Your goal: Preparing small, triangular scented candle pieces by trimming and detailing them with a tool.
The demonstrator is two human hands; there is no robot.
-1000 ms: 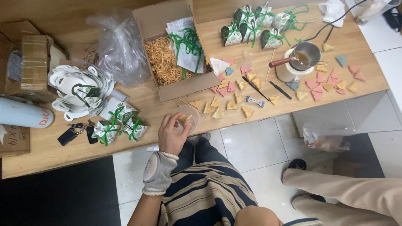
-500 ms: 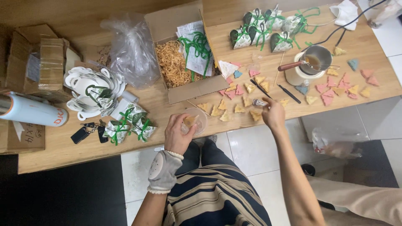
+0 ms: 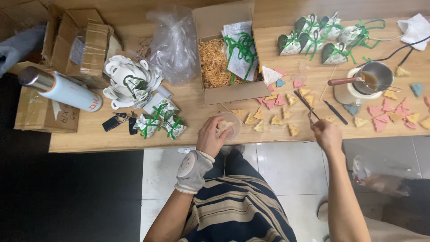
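From the head camera I look straight down on a long wooden table (image 3: 112, 134) with my lap below its near edge. I take the open cardboard box (image 3: 228, 58) of straw-like filler as my landmark.

My left hand (image 3: 210, 136) sits just in front of the box, at the table's near edge. Its fingers are curled closed around a small clear round cup (image 3: 229, 126), which holds a pale yellow triangular piece. A grey wrist warmer (image 3: 192, 170) covers that forearm.

My right hand (image 3: 326, 134) is to the right of the box and nearer me, also at the table edge. Its fingers are pinched shut on a thin dark tool (image 3: 309, 115) whose tip points back toward the box; I cannot tell exactly what kind of tool it is.

Between the two hands, just in front of the box's right corner, lie scattered yellow and pink triangular pieces (image 3: 273, 120). Farther right of the box stands a metal pot (image 3: 374, 78) with a wooden-handled utensil resting in it. Behind that, right of the box, sit green-ribboned pouches (image 3: 313, 38). Left of the box are a crumpled clear bag (image 3: 172, 45) and a white bottle (image 3: 62, 89).
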